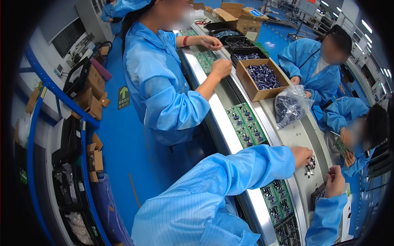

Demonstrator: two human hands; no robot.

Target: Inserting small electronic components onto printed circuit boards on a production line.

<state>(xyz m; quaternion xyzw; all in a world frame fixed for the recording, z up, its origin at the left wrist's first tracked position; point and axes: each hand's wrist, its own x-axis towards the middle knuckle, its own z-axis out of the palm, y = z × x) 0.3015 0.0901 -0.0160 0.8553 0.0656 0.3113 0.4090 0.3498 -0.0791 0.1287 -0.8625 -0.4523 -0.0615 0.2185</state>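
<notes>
My left hand (301, 156) reaches across the conveyor with its fingers pinched together at the edge of a small pile of shiny metal-legged components (310, 167). Whatever is between those fingertips is too small to make out. Closer to me on the right, my right hand (335, 181) is raised with its fingers curled together, and its grip is hidden. Beside it stands a dark bin (318, 194), partly covered by my sleeve. Under and beyond my left sleeve lie green circuit boards (246, 125) fitted with dark blue capacitors; more boards (277, 199) lie on the near side.
A cardboard box (255, 94) of blue capacitors and a clear plastic bag (290, 107) stand on the ledge. Black bins (240, 42) line up behind them. A co-worker (164, 82) works at the line on the left; two others (314, 61) sit opposite. Blue shelving (53, 90) stands far left.
</notes>
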